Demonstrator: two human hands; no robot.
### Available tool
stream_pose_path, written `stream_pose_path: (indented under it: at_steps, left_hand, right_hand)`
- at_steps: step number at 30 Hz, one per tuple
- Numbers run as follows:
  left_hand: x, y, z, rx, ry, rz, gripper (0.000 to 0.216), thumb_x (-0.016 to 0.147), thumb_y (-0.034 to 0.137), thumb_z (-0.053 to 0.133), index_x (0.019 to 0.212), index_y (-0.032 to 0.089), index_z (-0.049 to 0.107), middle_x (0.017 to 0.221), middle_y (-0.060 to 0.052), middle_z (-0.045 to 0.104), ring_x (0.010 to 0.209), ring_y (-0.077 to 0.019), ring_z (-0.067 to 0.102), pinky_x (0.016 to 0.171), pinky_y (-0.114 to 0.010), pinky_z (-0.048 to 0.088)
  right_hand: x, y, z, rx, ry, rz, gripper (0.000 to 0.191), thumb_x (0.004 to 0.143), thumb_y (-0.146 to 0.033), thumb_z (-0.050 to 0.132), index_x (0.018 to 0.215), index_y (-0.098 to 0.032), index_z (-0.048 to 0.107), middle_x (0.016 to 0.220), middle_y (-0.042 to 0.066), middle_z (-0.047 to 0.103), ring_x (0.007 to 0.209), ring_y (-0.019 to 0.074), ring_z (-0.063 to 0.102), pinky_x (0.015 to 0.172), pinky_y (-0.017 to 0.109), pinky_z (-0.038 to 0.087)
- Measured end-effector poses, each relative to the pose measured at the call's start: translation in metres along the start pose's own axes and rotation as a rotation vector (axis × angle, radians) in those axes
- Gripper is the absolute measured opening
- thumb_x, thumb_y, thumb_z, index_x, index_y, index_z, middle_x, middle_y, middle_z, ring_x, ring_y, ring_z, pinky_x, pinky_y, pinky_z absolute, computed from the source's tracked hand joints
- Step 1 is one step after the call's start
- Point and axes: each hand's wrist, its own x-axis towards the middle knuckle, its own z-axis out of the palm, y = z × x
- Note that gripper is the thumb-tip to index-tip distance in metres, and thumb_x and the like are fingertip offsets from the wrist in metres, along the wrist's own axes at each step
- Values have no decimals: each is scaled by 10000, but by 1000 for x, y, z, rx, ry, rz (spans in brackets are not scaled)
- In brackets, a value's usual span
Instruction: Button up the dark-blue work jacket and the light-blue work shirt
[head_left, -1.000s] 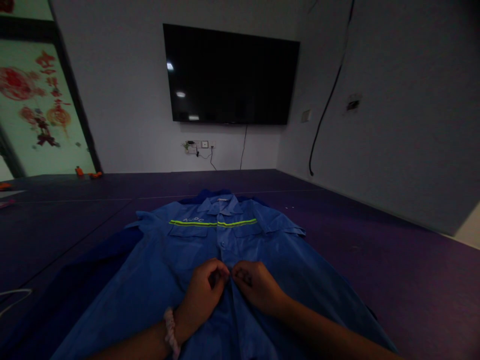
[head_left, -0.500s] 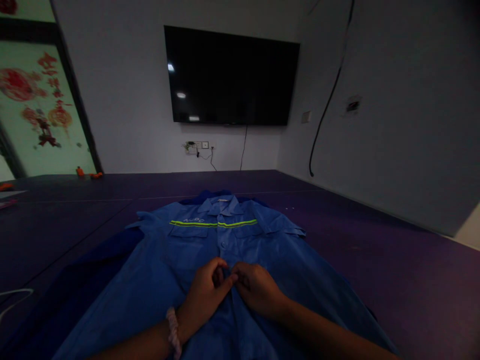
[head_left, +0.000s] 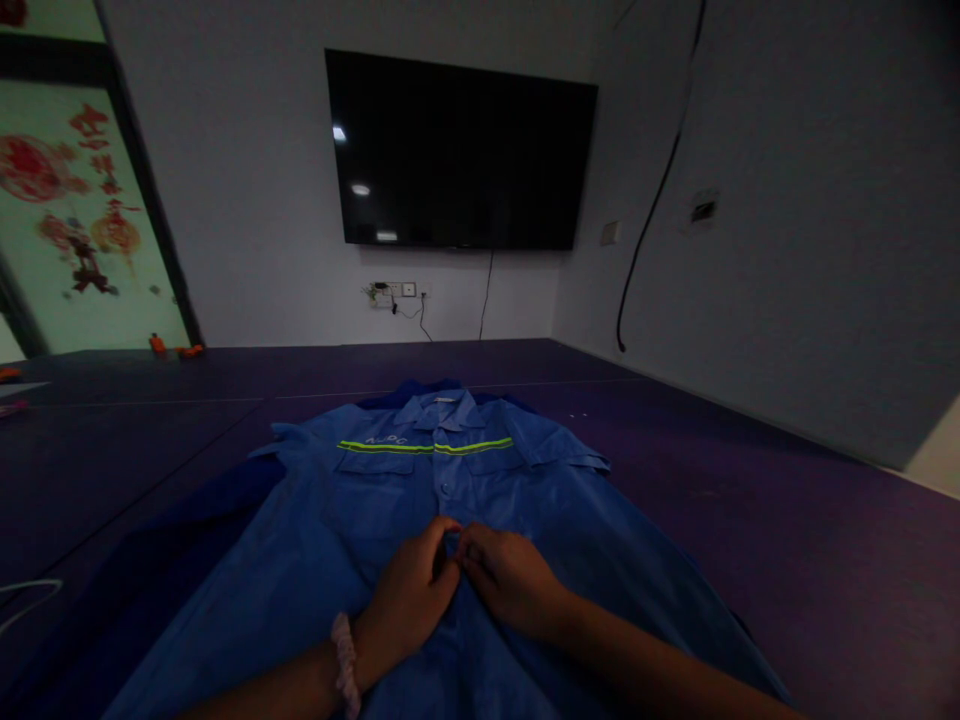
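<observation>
Right now both hands meet at the middle seam of a blue work shirt that lies spread flat, front side up, on a dark purple mat, its collar pointing away toward the far wall. The left hand, with a pale scrunchie around its wrist, pinches the edge of the shirt front between thumb and fingers, and the right hand pinches the opposite edge, so the fingertips of the two hands touch just below a button on the front strip. The light is dim and the fingers cover the spot, so whether a button or a buttonhole sits between them cannot be told. Judging from this, the step in hand looks like fastening the shirt front at mid-chest. The next move would call for keeping both edges lined up and taut while small finger work goes on at the pinch, without dragging the cloth out of its flat lie. A yellow reflective stripe runs across the chest above the pockets. On the far wall hangs a dark television, and a black cable trails down the wall at the right.
</observation>
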Motion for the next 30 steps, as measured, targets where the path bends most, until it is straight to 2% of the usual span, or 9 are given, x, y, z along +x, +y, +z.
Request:
stream_pose_path:
  at_steps: [4, 9, 12, 20, 22, 26, 30]
  left_hand:
    - [-1, 3, -3, -17, -28, 13, 377, 768, 185, 430, 1136, 184, 510, 1029, -61, 629, 906, -175, 571, 809, -274, 410]
    - [0, 1, -4, -39, -40, 4, 377, 754, 164, 424, 1120, 181, 515, 961, -46, 642, 866, -164, 577, 806, -269, 417]
    - [1, 1, -3, -61, -26, 13, 375, 743, 156, 426, 1104, 187, 524, 999, -44, 634, 886, -159, 570, 808, -257, 416]
    - [0, 1, -3, -39, -20, -19, 369, 766, 191, 407, 1109, 165, 540, 760, -17, 630, 676, -147, 561, 670, -252, 424]
    - [0, 2, -3, -41, -26, -24, 369, 782, 203, 410, 1130, 168, 528, 781, -21, 642, 716, -150, 575, 693, -249, 427]
    - [0, 5, -6, -58, -70, -1, 327, 839, 275, 389, 1120, 190, 531, 959, -46, 654, 876, -164, 595, 775, -250, 429]
    - [-1, 8, -9, -84, -102, 42, 323, 869, 326, 359, 1116, 216, 537, 999, -41, 654, 904, -167, 601, 805, -260, 435]
  right_hand:
    - [0, 1, 1, -20, -1, -6, 168, 810, -181, 434, 928, -187, 554, 773, 18, 638, 698, 136, 589, 584, 205, 349]
    - [-1, -3, -1, -38, 0, -9, 149, 822, -193, 429, 914, -189, 547, 785, 19, 636, 705, 134, 587, 590, 205, 349]
    - [-1, -4, -3, -49, -6, -14, 150, 825, -179, 419, 916, -189, 538, 793, 21, 640, 708, 135, 592, 588, 205, 348]
    - [-1, -1, -1, -29, -9, -46, 155, 833, -151, 401, 946, -177, 505, 825, 34, 640, 727, 139, 596, 603, 204, 361]
    - [-1, -1, -2, -20, -19, -38, 162, 831, -142, 401, 953, -176, 501, 838, 40, 641, 742, 143, 600, 612, 204, 368]
    - [-3, -2, -4, -14, -29, -42, 178, 827, -131, 393, 969, -167, 493, 849, 52, 642, 747, 149, 603, 623, 208, 379]
    - [-3, -2, -5, -15, -32, -38, 169, 838, -143, 380, 966, -162, 487, 860, 60, 641, 758, 155, 605, 628, 211, 386]
